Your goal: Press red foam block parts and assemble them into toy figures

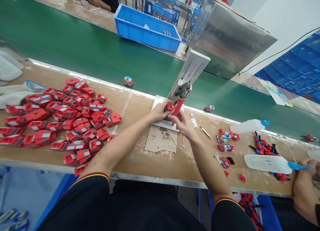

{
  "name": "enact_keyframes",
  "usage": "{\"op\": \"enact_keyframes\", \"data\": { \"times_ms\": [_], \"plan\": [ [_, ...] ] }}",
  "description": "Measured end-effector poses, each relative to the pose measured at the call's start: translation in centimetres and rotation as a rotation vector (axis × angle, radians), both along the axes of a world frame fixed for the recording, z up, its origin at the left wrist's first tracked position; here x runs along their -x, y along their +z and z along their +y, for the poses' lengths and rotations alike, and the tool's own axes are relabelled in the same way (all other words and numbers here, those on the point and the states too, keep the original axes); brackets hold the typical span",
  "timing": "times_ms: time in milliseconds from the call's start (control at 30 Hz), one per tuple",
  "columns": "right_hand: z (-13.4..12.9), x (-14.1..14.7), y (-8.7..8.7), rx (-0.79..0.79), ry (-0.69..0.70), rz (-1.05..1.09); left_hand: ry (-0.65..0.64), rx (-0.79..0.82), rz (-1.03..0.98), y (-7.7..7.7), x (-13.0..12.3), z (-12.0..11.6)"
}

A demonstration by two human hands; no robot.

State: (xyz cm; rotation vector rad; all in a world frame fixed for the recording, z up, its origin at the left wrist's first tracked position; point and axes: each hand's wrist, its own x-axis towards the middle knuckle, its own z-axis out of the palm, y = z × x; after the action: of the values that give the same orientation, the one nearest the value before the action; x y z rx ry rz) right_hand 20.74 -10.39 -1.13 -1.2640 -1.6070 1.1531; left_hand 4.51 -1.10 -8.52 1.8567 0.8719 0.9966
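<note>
Red toy part (170, 107) is held at the base of a small hand press (185, 80), pinched by the fingers of the left hand (159, 112) on the press's white base plate (155, 106). The red ribbed lever handle (178, 106) of the press is grasped by the right hand (182, 123), whose fingers are closed round it. A heap of red toy pieces (62, 117) is spread on the wooden bench (140, 157) to the left. Two finished toy cars (128, 81) are seen on the green conveyor belt (75, 48). A white squeeze bottle (248, 126) with a blue tip is laid to the right; a second bottle (268, 163) carries a printed label too small to be read. A co-worker's hand (303, 181) is seen at the right edge.
</note>
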Motion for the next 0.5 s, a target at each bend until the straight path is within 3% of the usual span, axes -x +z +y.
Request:
{"op": "enact_keyframes", "data": {
  "times_ms": [200, 333, 400, 467, 500],
  "plan": [
    [0.9, 0.6, -1.8, -0.024, -0.094, -0.026, 0.031, -0.031, 0.067, 0.1, -0.7, -0.4],
    [-0.6, -0.3, -2.5, -0.053, -0.147, -0.013, 0.056, -0.055, 0.112, 1.1, 0.0, -0.9],
    [-2.2, -1.7, -2.6, -0.108, -0.246, 0.005, 0.078, -0.066, 0.138, 2.2, 2.9, -1.0],
    [-3.9, -3.5, -2.7, -0.166, -0.353, 0.029, 0.105, -0.079, 0.215, 3.4, 7.7, -1.4],
    [-4.6, -4.3, -2.8, -0.190, -0.390, 0.038, 0.086, -0.113, 0.359, 4.0, 10.5, -1.9]
  ]
}}
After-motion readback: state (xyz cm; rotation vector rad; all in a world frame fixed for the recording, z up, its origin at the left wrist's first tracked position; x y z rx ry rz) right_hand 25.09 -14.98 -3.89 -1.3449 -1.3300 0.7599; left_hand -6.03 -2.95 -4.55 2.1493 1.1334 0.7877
